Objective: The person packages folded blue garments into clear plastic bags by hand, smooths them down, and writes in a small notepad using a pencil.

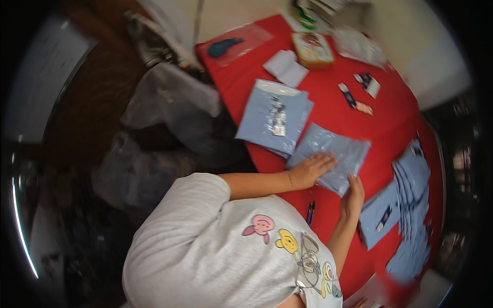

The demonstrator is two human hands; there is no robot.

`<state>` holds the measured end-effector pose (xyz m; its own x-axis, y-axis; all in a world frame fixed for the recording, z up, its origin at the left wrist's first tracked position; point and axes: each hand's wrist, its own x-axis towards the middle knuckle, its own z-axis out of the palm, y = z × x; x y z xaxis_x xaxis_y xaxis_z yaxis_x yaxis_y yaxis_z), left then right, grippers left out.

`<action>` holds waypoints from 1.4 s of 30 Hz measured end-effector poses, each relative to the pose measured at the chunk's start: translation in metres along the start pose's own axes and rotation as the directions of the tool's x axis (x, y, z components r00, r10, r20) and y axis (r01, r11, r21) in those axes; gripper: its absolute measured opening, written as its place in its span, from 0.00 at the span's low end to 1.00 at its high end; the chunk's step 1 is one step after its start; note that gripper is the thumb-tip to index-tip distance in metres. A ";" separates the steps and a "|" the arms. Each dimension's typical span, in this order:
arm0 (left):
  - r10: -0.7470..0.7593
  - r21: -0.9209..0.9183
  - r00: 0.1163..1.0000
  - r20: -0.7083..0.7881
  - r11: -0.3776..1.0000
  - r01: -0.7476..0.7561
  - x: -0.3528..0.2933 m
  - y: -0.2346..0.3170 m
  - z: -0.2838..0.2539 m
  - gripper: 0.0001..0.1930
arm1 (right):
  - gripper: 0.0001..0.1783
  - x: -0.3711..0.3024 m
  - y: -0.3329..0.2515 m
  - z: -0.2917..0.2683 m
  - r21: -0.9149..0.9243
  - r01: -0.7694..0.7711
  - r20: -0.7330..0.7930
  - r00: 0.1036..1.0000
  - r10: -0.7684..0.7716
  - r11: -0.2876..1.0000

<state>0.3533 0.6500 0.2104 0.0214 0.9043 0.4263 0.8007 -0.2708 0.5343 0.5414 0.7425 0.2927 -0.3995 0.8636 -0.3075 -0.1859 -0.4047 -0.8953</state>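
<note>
bagged garmt on tbl | bagged stk to L | folded garmts R | tub behind

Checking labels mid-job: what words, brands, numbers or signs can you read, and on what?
No text is legible.
Pale label on the upper bagged garment: too blurred.
Small label on the folded blue garment at right: too small.
Dark tags on the red cloth: too small.
Yellow-sided tub: too blurred.
Blue package under the left hand: no lettering discernible.
</note>
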 end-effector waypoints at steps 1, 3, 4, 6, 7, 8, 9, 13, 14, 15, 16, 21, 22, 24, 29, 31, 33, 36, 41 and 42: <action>-0.025 -0.113 0.996 -0.085 0.994 0.016 0.002 0.001 -0.012 0.48 | 0.20 -0.018 -0.006 0.016 0.111 0.009 0.049 0.999 -0.015 0.994; -0.263 -0.403 0.965 0.009 0.882 0.244 0.025 0.023 -0.071 0.40 | 0.26 -0.045 0.008 -0.015 -0.005 0.047 0.241 0.969 -0.044 0.999; -0.362 -0.538 0.930 0.068 0.772 0.340 0.029 0.028 -0.089 0.37 | 0.26 -0.063 0.026 -0.006 -0.312 0.123 0.223 0.973 -0.054 0.942; -0.568 -0.652 0.821 0.050 0.605 0.458 0.030 0.019 -0.120 0.25 | 0.27 -0.096 0.062 -0.016 -0.824 0.355 0.333 0.934 -0.131 0.442; -0.677 -0.671 0.730 0.096 0.498 0.550 0.025 0.008 -0.140 0.24 | 0.27 -0.103 0.077 -0.031 -0.874 0.485 0.480 0.869 -0.120 0.013; -0.757 -0.684 0.635 0.155 0.382 0.622 0.024 -0.005 -0.155 0.23 | 0.27 -0.106 0.096 -0.052 -0.886 0.458 0.448 0.887 -0.113 0.077; -0.722 -0.841 0.671 0.170 0.248 0.480 0.016 -0.026 -0.166 0.22 | 0.26 -0.106 0.114 -0.074 -0.892 0.429 0.418 0.903 -0.101 0.142; -0.712 -0.882 0.659 0.242 0.120 0.455 0.002 -0.115 -0.214 0.24 | 0.21 -0.063 0.110 -0.099 -0.933 0.359 0.355 0.902 -0.245 -0.033; -0.769 -0.814 0.607 0.202 0.212 0.540 -0.012 -0.152 -0.209 0.27 | 0.21 -0.043 0.100 -0.093 -0.935 0.336 0.354 0.892 -0.281 -0.112; -0.793 -0.598 0.602 0.095 0.438 0.672 -0.021 -0.185 -0.204 0.28 | 0.20 -0.026 0.090 -0.081 -0.917 0.351 0.399 0.827 -0.396 -0.191; -0.785 -0.302 0.618 -0.026 0.596 0.744 -0.033 -0.211 -0.198 0.30 | 0.19 -0.005 0.079 -0.065 -0.893 0.360 0.449 0.739 -0.502 -0.269; -0.857 -0.382 0.323 -0.401 0.477 0.791 -0.080 -0.233 -0.119 0.31 | 0.36 0.107 0.093 0.020 -0.306 0.006 0.130 0.991 0.035 0.952; -0.892 -0.498 0.212 -0.399 0.405 0.767 -0.084 -0.224 -0.111 0.30 | 0.45 0.115 0.094 0.047 -0.186 -0.136 0.169 0.971 0.168 0.973; -0.932 -0.812 0.357 0.059 0.163 0.560 -0.081 -0.203 -0.111 0.32 | 0.55 0.134 0.101 0.082 -0.081 -0.338 0.199 0.916 0.347 0.938; -0.885 -0.822 0.463 0.051 0.226 0.522 -0.104 -0.153 -0.106 0.41 | 0.39 0.130 0.117 0.146 -0.279 -0.388 0.364 0.804 0.470 0.878; -0.905 -0.760 0.425 -0.013 0.285 0.584 -0.115 -0.139 -0.108 0.42 | 0.40 0.112 0.122 0.145 -0.304 -0.446 0.366 0.761 0.535 0.842; -0.869 -0.794 0.490 0.072 0.248 0.555 -0.126 -0.115 -0.119 0.44 | 0.44 0.088 0.126 0.127 -0.259 -0.473 0.384 0.750 0.539 0.842; -0.777 -0.768 0.627 0.056 0.367 0.525 -0.155 -0.108 -0.123 0.47 | 0.44 0.051 0.147 0.111 -0.024 -0.500 0.513 0.737 0.440 0.866; -0.575 -0.461 0.757 0.309 0.606 0.649 -0.135 -0.090 -0.278 0.47 | 0.53 0.004 0.169 0.124 0.199 -0.501 0.418 0.821 0.390 0.842; -0.566 -0.373 0.750 0.342 0.651 0.661 -0.130 -0.098 -0.313 0.46 | 0.53 -0.005 0.171 0.141 0.237 -0.479 0.412 0.837 0.359 0.845</action>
<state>0.0848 0.4558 0.3315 -0.2324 0.9445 -0.2323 0.3125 0.2986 0.9018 0.3851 0.6268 0.1862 -0.7713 0.4539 -0.4461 -0.1786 -0.8272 -0.5328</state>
